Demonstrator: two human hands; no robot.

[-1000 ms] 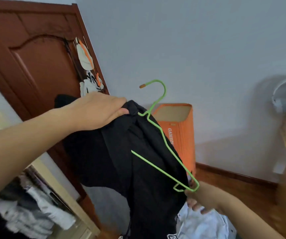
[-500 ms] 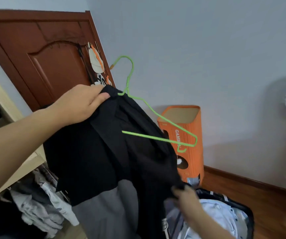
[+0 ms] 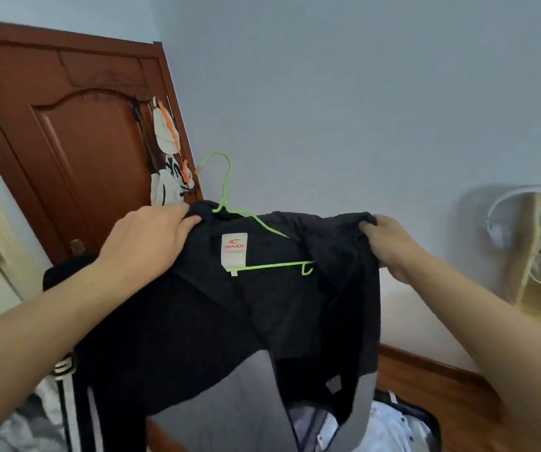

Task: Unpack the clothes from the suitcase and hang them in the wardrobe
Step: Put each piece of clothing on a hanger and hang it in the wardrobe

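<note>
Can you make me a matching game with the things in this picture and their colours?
Things:
1. hanger
2. door
3. jacket
4. wall

Colours:
A. black with grey parts
B. pale blue-grey
C. bright green
D. reddish brown

Pairs: 1-C, 2-D, 3-A, 4-B

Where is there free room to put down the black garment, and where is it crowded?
Bare wooden floor shows right of the suitcase, along the skirting. The suitcase holds pale clothes; clothes also pile at lower left. Both hands, left hand and right hand, grip the black garment on its green hanger.
</note>
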